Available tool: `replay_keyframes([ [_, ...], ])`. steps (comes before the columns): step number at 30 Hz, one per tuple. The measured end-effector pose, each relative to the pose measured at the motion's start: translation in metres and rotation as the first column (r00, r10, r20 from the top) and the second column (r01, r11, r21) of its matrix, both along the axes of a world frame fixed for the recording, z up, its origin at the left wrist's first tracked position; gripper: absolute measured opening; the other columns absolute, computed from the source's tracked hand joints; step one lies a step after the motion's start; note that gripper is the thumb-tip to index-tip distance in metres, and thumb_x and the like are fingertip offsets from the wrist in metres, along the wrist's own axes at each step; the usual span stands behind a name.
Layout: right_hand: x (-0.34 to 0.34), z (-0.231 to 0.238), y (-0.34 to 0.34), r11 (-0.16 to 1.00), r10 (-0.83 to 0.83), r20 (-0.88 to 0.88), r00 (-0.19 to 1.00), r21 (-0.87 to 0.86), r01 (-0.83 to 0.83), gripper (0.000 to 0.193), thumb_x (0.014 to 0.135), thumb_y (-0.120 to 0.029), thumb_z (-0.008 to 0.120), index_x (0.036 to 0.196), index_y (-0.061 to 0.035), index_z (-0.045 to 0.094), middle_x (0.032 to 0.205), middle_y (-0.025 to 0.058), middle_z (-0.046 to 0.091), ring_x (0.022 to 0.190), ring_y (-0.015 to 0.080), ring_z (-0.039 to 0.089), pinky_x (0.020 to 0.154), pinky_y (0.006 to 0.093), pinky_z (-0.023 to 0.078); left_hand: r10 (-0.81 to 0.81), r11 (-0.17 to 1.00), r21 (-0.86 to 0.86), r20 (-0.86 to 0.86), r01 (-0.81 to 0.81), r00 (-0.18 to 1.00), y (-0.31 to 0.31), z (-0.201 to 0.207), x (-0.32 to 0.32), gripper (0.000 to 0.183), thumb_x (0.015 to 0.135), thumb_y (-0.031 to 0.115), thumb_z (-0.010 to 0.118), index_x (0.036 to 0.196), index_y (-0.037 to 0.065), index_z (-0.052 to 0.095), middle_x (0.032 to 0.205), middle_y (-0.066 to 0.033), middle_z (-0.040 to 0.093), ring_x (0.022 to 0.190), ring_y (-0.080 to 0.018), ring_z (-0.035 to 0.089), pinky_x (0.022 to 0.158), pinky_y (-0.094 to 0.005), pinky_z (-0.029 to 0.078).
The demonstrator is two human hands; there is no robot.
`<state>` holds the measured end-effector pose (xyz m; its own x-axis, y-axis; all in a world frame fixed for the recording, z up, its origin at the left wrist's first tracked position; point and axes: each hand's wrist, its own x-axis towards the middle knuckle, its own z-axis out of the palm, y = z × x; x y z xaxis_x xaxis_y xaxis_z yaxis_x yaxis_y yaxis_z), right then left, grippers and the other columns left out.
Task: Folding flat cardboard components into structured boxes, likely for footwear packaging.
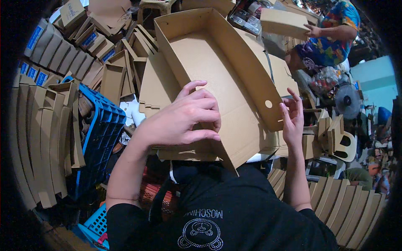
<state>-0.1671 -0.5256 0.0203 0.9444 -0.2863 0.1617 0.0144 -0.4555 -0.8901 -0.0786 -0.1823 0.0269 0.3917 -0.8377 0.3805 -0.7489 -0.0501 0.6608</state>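
A long, shallow brown cardboard box (209, 54) lies before me with its inside facing up. Its far end wall stands, while no raised wall shows across its near end. My left hand (190, 115) is curled over the box's left side wall, fingers bent and thumb low near the wall's near end. Beside the near end of the right side wall, close to a round hole, is my right hand (292, 117); its fingers are spread and the thumb is at the wall's edge. Beneath the box are flat, cut cardboard sheets (157, 85).
A blue plastic crate (102, 129) stands left, with stacked cardboard boxes (42, 138) beside it. More nested boxes (343, 209) line the lower right. At the far right, a person (339, 37) in a colourful shirt holds a box (282, 23). A fan (347, 100) stands near them.
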Motion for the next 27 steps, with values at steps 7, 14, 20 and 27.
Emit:
replay_keyframes([
  [7, 0.002, 0.000, -0.002, 0.998, 0.064, 0.056, 0.996, -0.009, -0.064, 0.056, 0.097, 0.000, 0.066, 0.148, -0.0089, 0.045, 0.107, 0.0041, 0.063, 0.103, 0.0122, 0.061, 0.098, 0.0309, 0.051, -0.003, 1.000, 0.008, 0.023, 0.003, 1.000, 0.000, 0.000, 0.000, 0.025, 0.085, 0.037, 0.079, 0.082, 0.016, 0.066, 0.095, 0.0014, 0.054, 0.113, -0.0210, 0.055, 0.121, -0.0538, 0.020],
  [14, 0.004, 0.007, -0.003, 0.994, 0.073, -0.014, 0.997, -0.083, -0.074, 0.056, 0.092, -0.001, 0.073, 0.142, -0.0098, 0.051, 0.101, 0.0025, 0.064, 0.098, 0.0122, 0.064, 0.097, 0.0319, 0.054, -0.004, 1.000, 0.014, 0.011, 0.004, 1.000, 0.001, -0.001, 0.000, 0.026, 0.084, 0.037, 0.079, 0.082, 0.016, 0.066, 0.095, 0.0007, 0.054, 0.114, -0.0213, 0.054, 0.122, -0.0548, 0.019],
  [20, 0.015, 0.033, 0.004, 0.964, 0.081, -0.103, 0.991, -0.243, -0.104, 0.057, 0.085, -0.004, 0.080, 0.137, -0.0072, 0.057, 0.087, 0.0008, 0.063, 0.088, 0.0108, 0.063, 0.088, 0.0280, 0.052, -0.032, 0.999, 0.013, -0.014, 0.033, 0.999, 0.003, -0.001, 0.003, 0.022, 0.083, 0.036, 0.080, 0.085, 0.017, 0.068, 0.096, 0.0012, 0.055, 0.114, -0.0203, 0.055, 0.123, -0.0542, 0.018],
  [27, 0.029, 0.040, 0.009, 0.787, 0.089, -0.115, 0.989, -0.600, -0.141, 0.071, 0.078, -0.009, 0.085, 0.142, -0.0157, 0.055, 0.072, 0.0059, 0.059, 0.069, 0.0167, 0.060, 0.073, 0.0335, 0.051, -0.065, 0.996, 0.055, -0.039, 0.067, 0.997, 0.007, 0.005, 0.006, 0.015, 0.080, 0.018, 0.079, 0.092, 0.018, 0.069, 0.099, 0.0015, 0.057, 0.117, -0.0199, 0.055, 0.124, -0.0539, 0.017],
])
